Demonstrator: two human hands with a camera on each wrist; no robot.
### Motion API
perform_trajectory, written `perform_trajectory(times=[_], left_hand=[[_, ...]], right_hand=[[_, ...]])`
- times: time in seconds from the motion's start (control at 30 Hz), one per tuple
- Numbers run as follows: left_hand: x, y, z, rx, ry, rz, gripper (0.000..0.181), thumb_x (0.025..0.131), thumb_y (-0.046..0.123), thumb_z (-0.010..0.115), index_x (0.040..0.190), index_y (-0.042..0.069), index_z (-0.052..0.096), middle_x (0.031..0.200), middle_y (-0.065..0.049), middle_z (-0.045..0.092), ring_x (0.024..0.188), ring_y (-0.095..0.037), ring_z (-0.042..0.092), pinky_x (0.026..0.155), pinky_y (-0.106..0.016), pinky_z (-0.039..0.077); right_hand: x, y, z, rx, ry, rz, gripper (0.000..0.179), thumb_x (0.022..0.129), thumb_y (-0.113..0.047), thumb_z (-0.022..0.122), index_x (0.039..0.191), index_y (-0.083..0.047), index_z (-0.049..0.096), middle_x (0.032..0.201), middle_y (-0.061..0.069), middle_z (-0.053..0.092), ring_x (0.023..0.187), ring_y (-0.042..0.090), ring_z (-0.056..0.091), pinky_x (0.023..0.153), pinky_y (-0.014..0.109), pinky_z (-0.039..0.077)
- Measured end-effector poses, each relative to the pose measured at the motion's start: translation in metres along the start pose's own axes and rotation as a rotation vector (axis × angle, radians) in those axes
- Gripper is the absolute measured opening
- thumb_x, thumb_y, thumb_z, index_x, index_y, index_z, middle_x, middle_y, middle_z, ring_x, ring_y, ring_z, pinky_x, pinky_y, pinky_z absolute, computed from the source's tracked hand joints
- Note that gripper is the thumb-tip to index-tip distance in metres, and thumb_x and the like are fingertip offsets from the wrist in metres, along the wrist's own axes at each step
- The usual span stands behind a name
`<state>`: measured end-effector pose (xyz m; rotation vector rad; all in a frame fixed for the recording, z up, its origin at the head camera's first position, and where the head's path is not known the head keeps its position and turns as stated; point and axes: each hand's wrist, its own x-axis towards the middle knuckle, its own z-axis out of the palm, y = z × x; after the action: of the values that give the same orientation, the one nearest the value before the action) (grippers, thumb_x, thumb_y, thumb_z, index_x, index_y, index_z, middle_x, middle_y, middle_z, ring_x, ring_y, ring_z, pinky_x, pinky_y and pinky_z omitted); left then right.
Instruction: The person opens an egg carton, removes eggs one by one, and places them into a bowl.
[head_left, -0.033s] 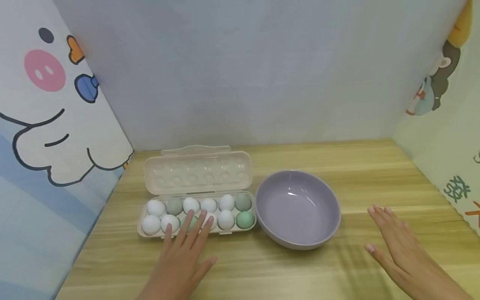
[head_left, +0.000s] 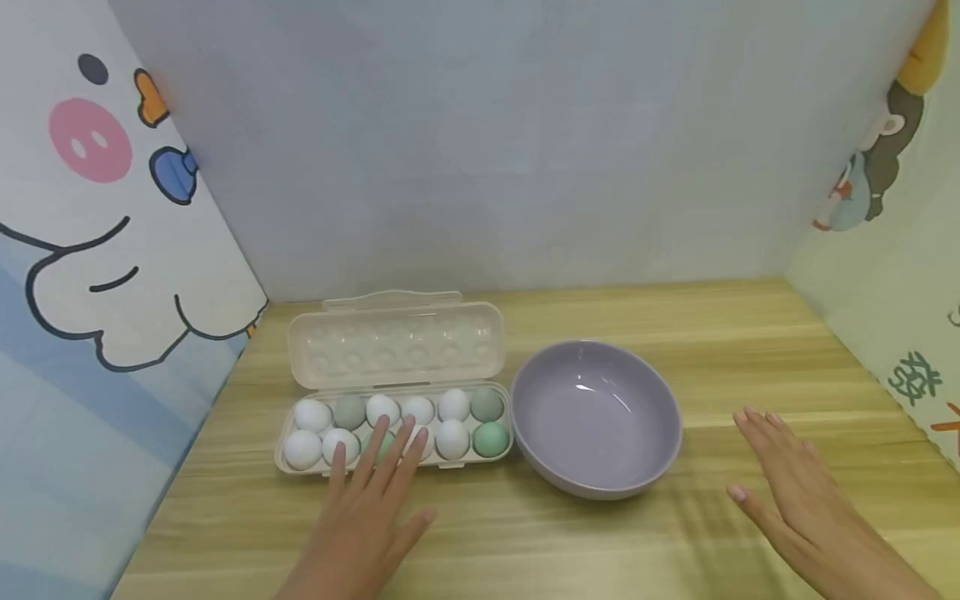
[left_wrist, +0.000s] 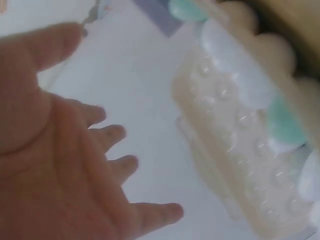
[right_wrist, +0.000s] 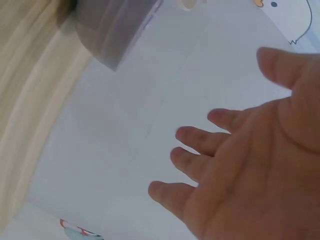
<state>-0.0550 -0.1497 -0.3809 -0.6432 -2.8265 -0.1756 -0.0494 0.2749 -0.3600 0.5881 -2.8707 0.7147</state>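
An egg carton [head_left: 394, 471] lies on the table with its clear lid [head_left: 396, 346] folded back. White eggs and several green ones fill its two rows, among them a bright green egg [head_left: 491, 439] at the right end. My left hand [head_left: 360, 517] hovers before the carton, fingers spread and holding nothing; its fingertips hide part of the front row. To the carton's right stands a purple bowl [head_left: 596, 417] with nothing in it. Right of the bowl is my right hand [head_left: 813, 517], its fingers straight and its palm [right_wrist: 255, 175] bare in the right wrist view.
The wooden table [head_left: 735, 350] meets a plain pale wall [head_left: 525, 150] at the back. A panel with cartoon drawings [head_left: 90, 250] borders the left side, and another printed panel [head_left: 877, 283] borders the right.
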Motion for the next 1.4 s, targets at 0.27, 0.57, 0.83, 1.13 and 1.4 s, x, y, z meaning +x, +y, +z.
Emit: perform_trajectory(times=[0.27,0.57,0.83,1.13,1.4], left_hand=[[0.001,-0.007,0.015,-0.012,-0.069,-0.005,0.07,0.09,0.049,0.044,0.142,0.015,0.011,0.149,-0.005,0.01,0.135,-0.024,0.0,0.097,-0.067,0.016],[0.014,-0.007,0.024,-0.081,-0.031,0.041,0.068,0.088,0.041,0.052,0.141,0.015,0.018,0.146,-0.005,0.023,0.134,-0.025,0.013,0.098,-0.064,0.018],[0.065,-0.008,0.037,-0.168,0.07,0.2,0.051,0.086,0.023,0.058,0.132,0.01,0.038,0.127,-0.01,0.049,0.118,-0.025,0.042,0.1,-0.055,0.026],[0.097,-0.001,0.061,-0.34,-0.02,0.271,0.04,0.081,0.01,0.062,0.118,0.001,0.049,0.117,-0.015,0.054,0.113,-0.029,0.047,0.1,-0.054,0.028],[0.098,0.006,0.062,-0.277,-0.07,0.24,0.039,0.081,0.021,0.063,0.115,0.007,0.052,0.117,-0.01,0.055,0.111,-0.026,0.048,0.097,-0.062,0.025]], right_hand=[[0.006,0.005,0.008,0.02,-0.018,-0.02,0.065,0.093,-0.022,0.047,0.142,-0.018,0.005,0.146,0.018,0.012,0.134,0.03,-0.001,0.104,0.055,-0.007],[0.015,0.021,0.01,0.136,-0.059,0.01,0.062,0.095,-0.022,0.042,0.142,-0.018,0.002,0.144,0.026,0.009,0.131,0.043,-0.002,0.099,0.064,-0.005],[0.058,0.037,0.023,0.209,-0.016,-0.017,0.059,0.095,-0.022,0.04,0.141,-0.008,0.006,0.142,0.03,0.012,0.127,0.049,0.009,0.095,0.069,0.011],[0.095,0.044,0.049,0.307,-0.036,0.024,0.068,0.093,-0.026,0.046,0.138,0.003,0.004,0.141,0.033,0.007,0.127,0.049,0.007,0.097,0.067,0.012],[0.101,0.046,0.067,0.453,-0.056,0.116,0.061,0.091,-0.007,0.044,0.136,0.008,0.006,0.138,0.036,0.011,0.123,0.052,0.017,0.095,0.063,0.024]])
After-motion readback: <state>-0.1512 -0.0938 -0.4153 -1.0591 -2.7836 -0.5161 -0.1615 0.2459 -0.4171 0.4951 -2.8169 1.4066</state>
